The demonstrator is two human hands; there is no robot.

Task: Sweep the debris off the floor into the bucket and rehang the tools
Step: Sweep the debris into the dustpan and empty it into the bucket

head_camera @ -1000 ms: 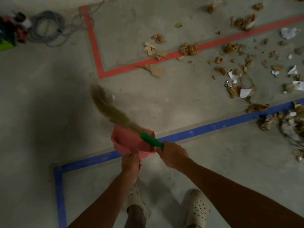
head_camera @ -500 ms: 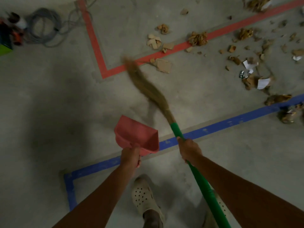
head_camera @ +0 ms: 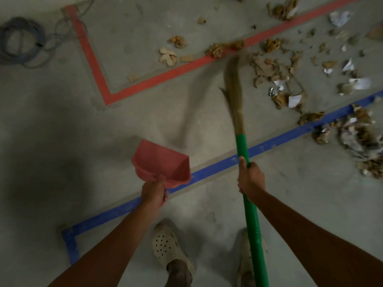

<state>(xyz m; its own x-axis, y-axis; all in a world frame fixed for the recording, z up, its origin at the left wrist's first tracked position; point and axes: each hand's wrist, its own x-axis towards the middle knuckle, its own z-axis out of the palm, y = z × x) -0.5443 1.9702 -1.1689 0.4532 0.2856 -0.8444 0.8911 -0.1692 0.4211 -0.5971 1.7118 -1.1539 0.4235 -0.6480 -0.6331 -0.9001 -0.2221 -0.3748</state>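
My left hand holds the pink dustpan, fingers curled round its handle. My right hand grips the green broom tight. Its brush end reaches the red tape line, right beside the scraps of paper and card spread to the right. A blue tape line runs between my shoes and most scraps. A coil of cable lies far left.

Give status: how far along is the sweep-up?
Early. Done: nothing swept that shows; the pink dustpan looks empty. In hand: left grip holds the dustpan, right grip holds the green broom, bristles out at the debris by the red tape. Left: all the scattered paper and cardboard scraps; bucket not in view; both tools to rehang.
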